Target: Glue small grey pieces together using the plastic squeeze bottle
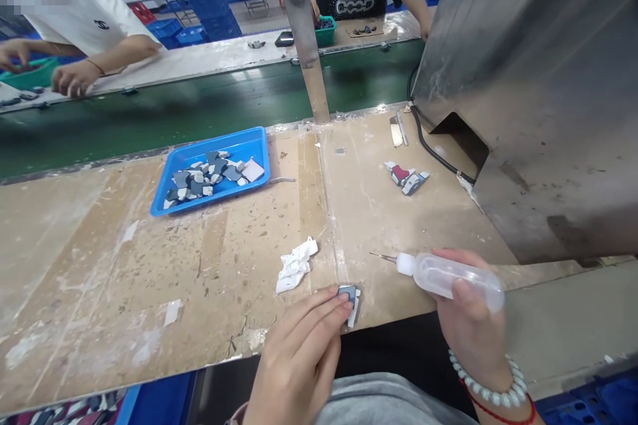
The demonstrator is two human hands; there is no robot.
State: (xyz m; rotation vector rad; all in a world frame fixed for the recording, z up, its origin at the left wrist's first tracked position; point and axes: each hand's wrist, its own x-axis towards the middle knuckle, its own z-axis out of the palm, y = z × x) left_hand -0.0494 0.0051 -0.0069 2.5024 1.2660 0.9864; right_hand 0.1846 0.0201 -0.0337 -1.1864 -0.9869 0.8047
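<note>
Near the front edge of the workbench, my left hand [304, 339] has its fingers closed on a small grey and white plastic piece [351, 297]. Part of that piece is hidden under the fingertips. My right hand [471, 309] is wrapped round a translucent squeeze bottle [443, 277] with a white cap and a thin metal needle tip. The bottle lies almost level, its needle pointing left over the bench, apart from the piece. Just beyond my left hand sits a crumpled white tissue [297, 265].
A blue tray [209, 206] of grey and white pieces stands left of centre. Red and grey parts [406, 178] lie at right, near a black cable [433, 153] and a metal housing [523, 113]. Across the green conveyor [199, 103], two people sit with green baskets.
</note>
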